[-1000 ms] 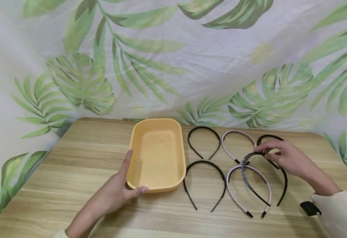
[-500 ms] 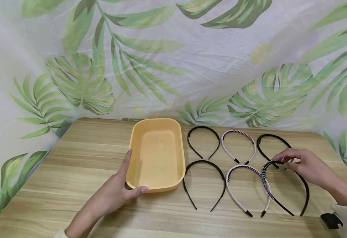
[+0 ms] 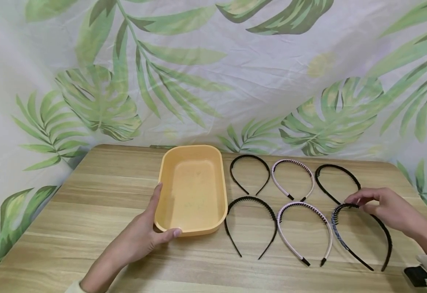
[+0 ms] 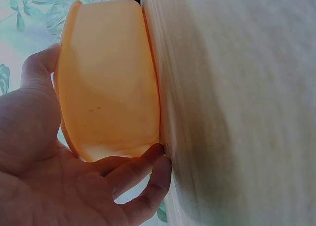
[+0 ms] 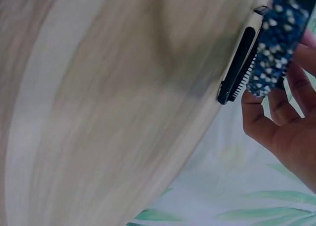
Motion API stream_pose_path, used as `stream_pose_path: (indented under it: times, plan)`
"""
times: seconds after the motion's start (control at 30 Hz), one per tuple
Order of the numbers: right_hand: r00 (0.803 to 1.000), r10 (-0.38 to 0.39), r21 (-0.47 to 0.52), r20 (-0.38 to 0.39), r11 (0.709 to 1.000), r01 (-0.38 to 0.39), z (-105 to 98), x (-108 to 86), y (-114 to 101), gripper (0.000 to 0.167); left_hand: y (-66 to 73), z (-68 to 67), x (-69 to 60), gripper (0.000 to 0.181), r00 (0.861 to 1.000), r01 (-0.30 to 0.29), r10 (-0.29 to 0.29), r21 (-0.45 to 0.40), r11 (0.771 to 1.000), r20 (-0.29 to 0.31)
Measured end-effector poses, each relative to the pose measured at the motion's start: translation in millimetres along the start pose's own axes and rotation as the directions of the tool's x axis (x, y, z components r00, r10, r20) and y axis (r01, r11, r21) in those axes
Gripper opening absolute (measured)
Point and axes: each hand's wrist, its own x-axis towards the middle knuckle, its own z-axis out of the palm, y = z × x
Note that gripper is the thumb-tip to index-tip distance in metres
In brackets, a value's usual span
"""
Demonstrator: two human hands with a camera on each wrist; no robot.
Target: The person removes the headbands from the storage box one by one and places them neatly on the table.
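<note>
My left hand point(image 3: 140, 238) grips the near left corner of an orange plastic basin point(image 3: 195, 195), thumb on the rim; the left wrist view has the fingers against the basin's side point(image 4: 108, 78). At the right, my right hand point(image 3: 389, 207) pinches the top of a dark headband point(image 3: 387, 240) with a blue glittery section point(image 5: 276, 48) and comb teeth. Its ends point toward me. To its left lies a pink headband point(image 3: 284, 238) with black tips, and beyond the hand a black headband point(image 3: 339, 167), partly covered.
Left of those lie a near black headband point(image 3: 232, 234), a far black headband point(image 3: 250, 156) and a far pink headband point(image 3: 276, 181). The wooden table point(image 3: 89, 203) ends at a leaf-print cloth point(image 3: 199, 81) behind.
My right hand has moved right and toward me with the blue glittery headband, from over the near pink headband to its right side. The left hand stays on the basin.
</note>
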Motion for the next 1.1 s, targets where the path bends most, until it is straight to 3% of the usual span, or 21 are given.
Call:
stream_pose_path:
  times: [0.23,0.77,1.1]
  plan:
    - [0.999,0.018,0.001,0.043,1.000,-0.019,0.1,-2.4,4.7,0.031,0.3,-0.2,0.1,0.129,1.000,0.012,-0.012,-0.011,1.000,0.004]
    - [1.000,0.001,0.006,0.025,1.000,-0.001,4.9,-3.0,7.4,0.028,-0.5,0.6,0.6,0.128,1.000,0.015,-0.015,-0.007,1.000,0.010]
    - [0.999,0.033,-0.028,0.036,0.999,-0.032,4.8,-2.6,8.3,0.030,0.3,0.1,0.3,0.128,1.000,0.020,-0.020,-0.006,1.000,0.013]
